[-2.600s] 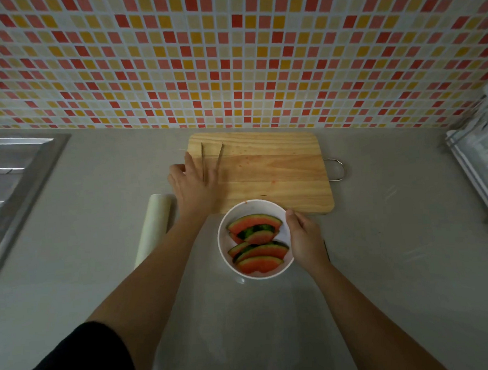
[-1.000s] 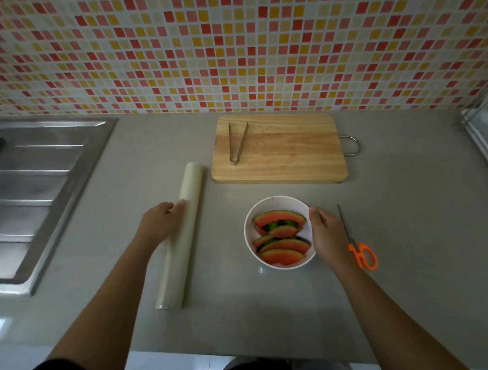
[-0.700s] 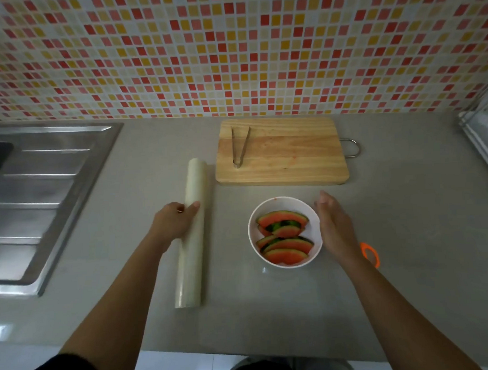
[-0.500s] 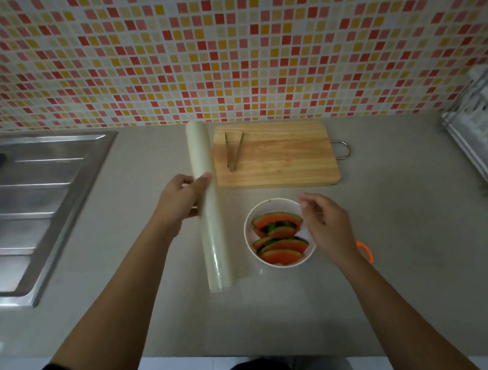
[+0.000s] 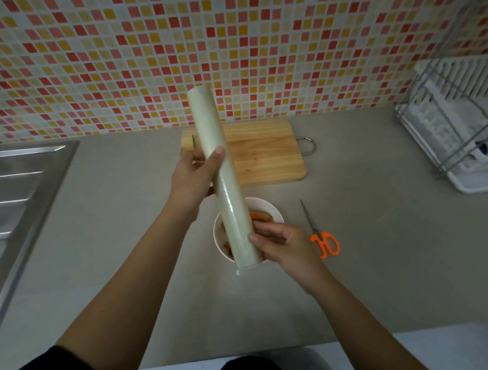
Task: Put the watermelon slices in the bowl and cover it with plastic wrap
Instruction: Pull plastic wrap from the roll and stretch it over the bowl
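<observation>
A long pale roll of plastic wrap (image 5: 222, 174) is held up off the counter, tilted with its far end toward the wall. My left hand (image 5: 195, 176) grips its middle. At the near end, my right hand (image 5: 282, 244) has its fingers on the roll. Under that near end stands the white bowl (image 5: 267, 207), and only a bit of the watermelon slices (image 5: 260, 216) shows past the roll.
A wooden cutting board (image 5: 263, 152) lies behind the bowl, with tongs mostly hidden by the roll. Orange-handled scissors (image 5: 321, 237) lie right of the bowl. A steel sink (image 5: 17, 195) is at the left, a dish rack (image 5: 462, 125) at the right.
My left hand lifted the roll from the counter and swung it over the bowl. My right hand let go of the bowl's rim and took the roll's near end.
</observation>
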`<state>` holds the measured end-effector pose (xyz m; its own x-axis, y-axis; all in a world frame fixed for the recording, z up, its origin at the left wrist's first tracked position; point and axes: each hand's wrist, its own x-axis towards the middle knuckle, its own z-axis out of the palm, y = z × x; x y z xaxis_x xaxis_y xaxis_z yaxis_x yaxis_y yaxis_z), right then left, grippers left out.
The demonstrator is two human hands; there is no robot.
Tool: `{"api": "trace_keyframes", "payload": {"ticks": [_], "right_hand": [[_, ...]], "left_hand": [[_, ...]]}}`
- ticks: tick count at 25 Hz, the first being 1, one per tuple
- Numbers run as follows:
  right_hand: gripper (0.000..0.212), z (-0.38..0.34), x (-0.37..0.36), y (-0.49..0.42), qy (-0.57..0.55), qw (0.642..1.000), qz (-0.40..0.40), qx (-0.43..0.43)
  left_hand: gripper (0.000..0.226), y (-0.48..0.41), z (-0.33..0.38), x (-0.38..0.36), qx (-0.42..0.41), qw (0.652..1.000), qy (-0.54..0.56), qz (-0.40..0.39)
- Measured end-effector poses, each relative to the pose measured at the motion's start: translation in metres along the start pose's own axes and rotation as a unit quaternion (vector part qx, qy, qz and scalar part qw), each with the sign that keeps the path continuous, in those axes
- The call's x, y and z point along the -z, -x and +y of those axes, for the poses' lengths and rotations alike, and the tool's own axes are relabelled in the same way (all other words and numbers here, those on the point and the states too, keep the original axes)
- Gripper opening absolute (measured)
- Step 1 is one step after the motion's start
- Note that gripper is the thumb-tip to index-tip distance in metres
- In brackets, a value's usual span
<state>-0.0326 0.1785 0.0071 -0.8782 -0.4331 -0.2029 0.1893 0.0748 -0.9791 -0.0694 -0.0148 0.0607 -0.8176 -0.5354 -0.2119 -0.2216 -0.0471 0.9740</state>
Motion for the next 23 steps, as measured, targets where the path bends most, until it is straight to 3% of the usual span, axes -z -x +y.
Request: {"api": "trace_keyframes", "payload": {"ticks": [3, 10, 16, 23], "right_hand": [[0.021, 0.0, 0.011, 0.003, 0.02, 0.998, 0.056, 0.024], [0.013, -0.028, 0.031, -0.027, -0.039, 0.996, 0.071, 0.032], [0.014, -0.05, 0.018, -0.056, -0.043, 0.998, -0.01, 0.047], [0.012, -0.073, 0.007, -0.085, -0.032, 0.988, 0.067, 0.132]], "left_hand": [[0.034, 0.003, -0.001, -0.01, -0.016, 1.0, -0.01, 0.016], [0.031, 0.036, -0.017, -0.027, -0.035, 0.998, -0.054, 0.024], [0.028, 0.051, -0.026, -0.038, -0.065, 0.996, -0.038, 0.047], [0.028, 0.043, -0.034, -0.034, -0.089, 0.994, -0.039, 0.043]]}}
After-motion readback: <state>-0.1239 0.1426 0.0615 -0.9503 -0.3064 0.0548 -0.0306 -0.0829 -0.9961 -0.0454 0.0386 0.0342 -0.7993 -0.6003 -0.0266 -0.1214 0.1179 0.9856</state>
